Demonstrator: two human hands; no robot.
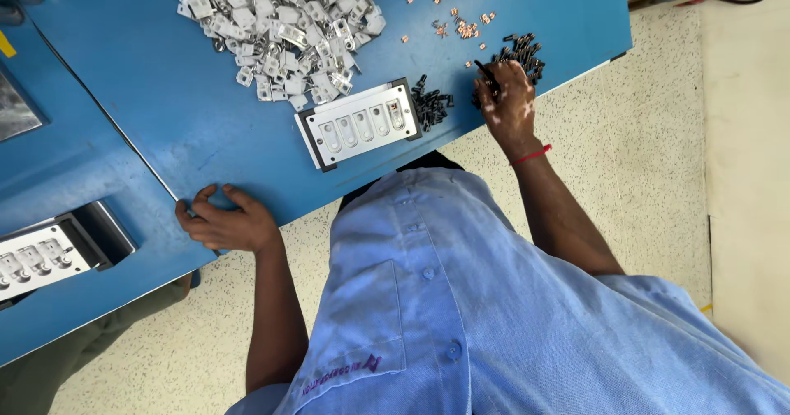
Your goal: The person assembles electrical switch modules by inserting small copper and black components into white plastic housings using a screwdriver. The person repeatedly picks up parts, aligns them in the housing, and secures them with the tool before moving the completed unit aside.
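Leftmost, my left hand (226, 222) curls empty on the blue surface (189, 111) edge; then the pale part heap (276, 28), the grey slotted fixture (360, 124), and my right hand (508, 98) pinching a black screw (485, 76) at the black screw pile (518, 57).

A loose scatter of small black screws (520, 53) lies on the blue worktop (164, 111) near its edge, and one thin dark screw (485, 76) is pinched upright-ish, slightly tilted, in the fingertips of the right hand (508, 102) just beside that scatter. A second, tighter clump of the same black pieces (431, 102) sits touching the end of a pale grey rectangular fixture plate (360, 124) with a row of rounded pockets, lying flat and skewed to the worktop's edge. The left hand (224, 221) rests curled on the worktop's near edge, well apart, holding nothing.
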